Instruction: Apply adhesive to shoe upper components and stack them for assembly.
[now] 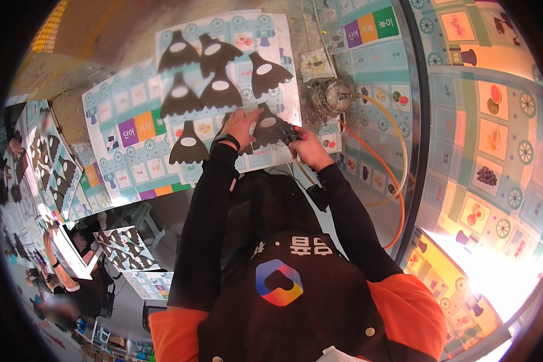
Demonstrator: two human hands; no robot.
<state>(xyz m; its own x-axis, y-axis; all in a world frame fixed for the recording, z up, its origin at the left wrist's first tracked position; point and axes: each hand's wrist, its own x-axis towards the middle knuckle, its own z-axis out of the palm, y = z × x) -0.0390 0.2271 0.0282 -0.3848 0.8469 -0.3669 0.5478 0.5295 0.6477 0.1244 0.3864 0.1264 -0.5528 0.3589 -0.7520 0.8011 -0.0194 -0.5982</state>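
Panels (495, 151) printed with fruit and wheels rise along the right side, behind a dark upright frame edge (413, 151). Below the work is the person's dark apron (247, 265), marked with a multicoloured emblem and worn over orange sleeves (413, 301). Large pale-blue printed sheets (123, 99) overlap across the table top. At far left, well apart, another person's forearm (63, 274) shows beside more sheets. An orange hose (398, 199) and a pale yellow hose (404, 133) curve down on the right; the yellow one runs from near a round, grimy metal fitting (339, 95). Six dark flared cut-outs (181, 105), each with a white oval, lie on the sheets beyond and left of the hands. A similar dark piece (271, 135) lies between the two hands, on the nearer part of the sheets. The left hand (241, 125) rests at its left edge, fingers somewhat spread. The right hand (309, 148) has its fingers curled around a small dark tool (296, 134) with red on it, at the piece's right edge; its exact kind cannot be told. Around the left wrist sits a dark band (228, 140).
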